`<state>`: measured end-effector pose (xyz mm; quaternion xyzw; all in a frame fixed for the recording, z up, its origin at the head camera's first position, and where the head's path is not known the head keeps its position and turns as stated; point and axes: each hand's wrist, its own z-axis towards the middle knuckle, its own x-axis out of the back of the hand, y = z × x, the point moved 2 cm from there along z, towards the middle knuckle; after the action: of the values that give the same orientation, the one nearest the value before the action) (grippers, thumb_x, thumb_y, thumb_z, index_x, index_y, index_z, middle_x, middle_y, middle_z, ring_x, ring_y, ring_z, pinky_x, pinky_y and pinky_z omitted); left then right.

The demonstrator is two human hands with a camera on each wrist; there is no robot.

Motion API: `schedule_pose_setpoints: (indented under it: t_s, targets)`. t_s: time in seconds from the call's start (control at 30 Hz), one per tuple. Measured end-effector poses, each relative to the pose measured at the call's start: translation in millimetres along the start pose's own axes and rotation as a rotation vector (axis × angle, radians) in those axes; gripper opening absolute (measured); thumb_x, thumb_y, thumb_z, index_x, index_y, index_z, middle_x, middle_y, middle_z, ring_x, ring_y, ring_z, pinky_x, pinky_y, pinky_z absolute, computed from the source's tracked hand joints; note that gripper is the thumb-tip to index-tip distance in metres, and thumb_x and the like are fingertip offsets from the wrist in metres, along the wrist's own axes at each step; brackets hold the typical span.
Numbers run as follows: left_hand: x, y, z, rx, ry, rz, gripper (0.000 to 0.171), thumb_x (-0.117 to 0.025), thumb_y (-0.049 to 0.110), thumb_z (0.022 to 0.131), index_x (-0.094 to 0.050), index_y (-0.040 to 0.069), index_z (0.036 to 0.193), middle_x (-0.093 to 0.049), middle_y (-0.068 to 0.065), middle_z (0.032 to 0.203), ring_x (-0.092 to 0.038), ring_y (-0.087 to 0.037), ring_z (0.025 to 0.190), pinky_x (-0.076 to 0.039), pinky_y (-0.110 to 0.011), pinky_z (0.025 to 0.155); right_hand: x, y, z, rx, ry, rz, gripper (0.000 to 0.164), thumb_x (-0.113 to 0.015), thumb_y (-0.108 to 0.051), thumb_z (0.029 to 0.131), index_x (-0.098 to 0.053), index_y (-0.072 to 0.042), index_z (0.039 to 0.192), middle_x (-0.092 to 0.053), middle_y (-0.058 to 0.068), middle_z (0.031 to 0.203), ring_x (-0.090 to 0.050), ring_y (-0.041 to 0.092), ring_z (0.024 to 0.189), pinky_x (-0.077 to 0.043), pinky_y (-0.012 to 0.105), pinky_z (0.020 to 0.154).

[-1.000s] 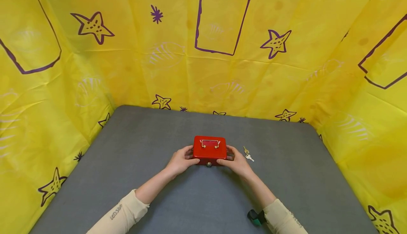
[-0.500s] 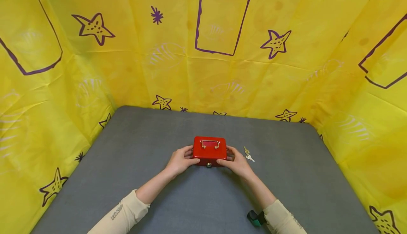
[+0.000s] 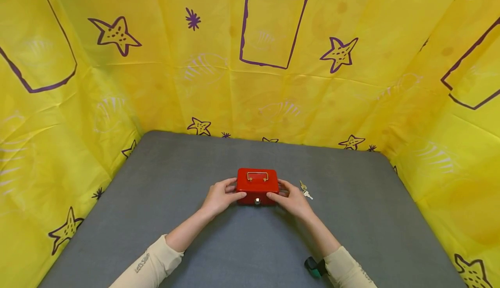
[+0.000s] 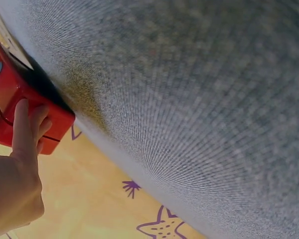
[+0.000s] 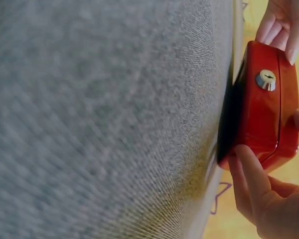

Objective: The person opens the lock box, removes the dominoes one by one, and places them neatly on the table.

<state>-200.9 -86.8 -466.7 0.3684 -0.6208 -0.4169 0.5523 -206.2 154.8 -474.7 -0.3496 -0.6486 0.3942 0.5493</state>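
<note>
A small red cash box (image 3: 258, 186) with a wire carrying handle (image 3: 257, 173) folded against its lid is near the middle of the grey table. My left hand (image 3: 218, 198) grips its left end, thumb on the front and fingers along the side. At the opposite end, my right hand (image 3: 294, 200) holds it the same way. The lid is closed. In the right wrist view, the silver lock (image 5: 266, 79) shows an unfilled keyhole, and the dark underside of the box shows above the cloth. The left wrist view has fingers (image 4: 23, 127) pressed flat against the red side.
Two keys, one brassy (image 3: 303, 185) and one silvery (image 3: 307, 194), lie to the right of the box. Yellow cloth walls (image 3: 230, 84) with purple drawings enclose the grey table (image 3: 250, 244) at the back and sides. A dark band (image 3: 314, 268) is at the right wrist.
The front of the box has tipped up slightly between both hands, so more of its front face and lock shows. The keys have stayed put.
</note>
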Motion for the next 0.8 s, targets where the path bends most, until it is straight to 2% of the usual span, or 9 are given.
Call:
schedule_pose_setpoints:
  t_s: [0.1,0.3,0.53,0.67,0.8]
  targets:
    - [1.4,1.7,0.0,-0.011,0.011,0.013,0.062,-0.080,0.020,0.081,-0.055,-0.005,0.133,-0.065,-0.023,0.118,-0.066,-0.031,0.107,-0.056,-0.041,0.083,1.6,-2.6,-0.2,0.003,0.010,-0.039,0.066,-0.076,-0.035,0.084,-0.053,-0.003,0.137,-0.065,0.012,0.122,-0.066,0.027,0.102,-0.056,0.039,0.083]
    - [5.1,5.7,-0.4,0.009,0.025,0.026,0.063,-0.081,0.024,0.081,-0.057,-0.002,0.133,-0.066,-0.022,0.117,-0.067,-0.029,0.104,-0.057,-0.040,0.081,3.8,-6.0,0.8,0.005,0.011,-0.072,0.066,-0.075,-0.038,0.085,-0.054,-0.003,0.137,-0.065,0.012,0.121,-0.067,0.025,0.100,-0.057,0.037,0.080]
    - [7.4,8.8,0.8,0.023,0.028,0.015,0.063,-0.080,0.026,0.082,-0.056,-0.002,0.134,-0.069,-0.022,0.110,-0.073,-0.024,0.079,-0.059,-0.036,0.072,7.2,-11.4,1.8,0.030,0.006,-0.137,0.065,-0.072,-0.045,0.086,-0.058,-0.003,0.134,-0.067,0.011,0.118,-0.067,0.021,0.099,-0.057,0.037,0.081]
    - [7.7,9.8,0.8,0.017,0.041,0.011,0.062,-0.080,0.026,0.082,-0.057,-0.002,0.132,-0.069,-0.022,0.109,-0.073,-0.022,0.075,-0.059,-0.034,0.069,9.0,-14.3,1.3,0.034,0.004,-0.170,0.065,-0.071,-0.049,0.085,-0.060,-0.005,0.132,-0.068,0.009,0.117,-0.067,0.021,0.102,-0.056,0.038,0.085]
    - [7.9,10.0,1.0,0.002,0.055,0.009,0.060,-0.081,0.026,0.081,-0.059,-0.002,0.130,-0.069,-0.022,0.107,-0.072,-0.022,0.071,-0.059,-0.033,0.065,9.5,-16.8,0.0,0.026,0.008,-0.174,0.064,-0.072,-0.050,0.085,-0.062,-0.005,0.130,-0.070,0.009,0.113,-0.068,0.019,0.098,-0.057,0.036,0.080]
